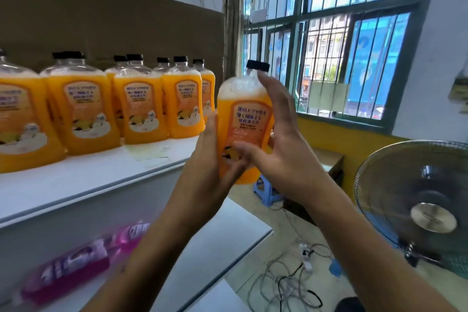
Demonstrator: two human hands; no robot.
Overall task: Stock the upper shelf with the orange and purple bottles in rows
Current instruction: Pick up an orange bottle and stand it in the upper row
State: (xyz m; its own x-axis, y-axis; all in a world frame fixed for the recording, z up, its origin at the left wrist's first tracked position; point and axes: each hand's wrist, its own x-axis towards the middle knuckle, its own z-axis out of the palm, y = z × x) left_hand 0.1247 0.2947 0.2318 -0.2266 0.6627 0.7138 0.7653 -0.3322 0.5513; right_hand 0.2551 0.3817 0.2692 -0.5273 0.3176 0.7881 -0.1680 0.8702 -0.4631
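I hold one orange bottle (245, 114) with a black cap upright in the air, just right of the upper shelf's (83, 180) end. My left hand (210, 152) grips its lower left side. My right hand (276, 139) wraps its right side, thumb across the label and fingers reaching up to the neck. Several orange bottles (141, 106) stand in rows on the white upper shelf against a brown backboard. Two purple bottles (76, 263) lie on their sides on the lower shelf (207, 243), blurred.
A standing fan (417, 205) is at the right. Cables and a power strip (304, 266) lie on the floor, with a blue stool (266, 190) beyond. A barred window (342, 40) fills the far wall.
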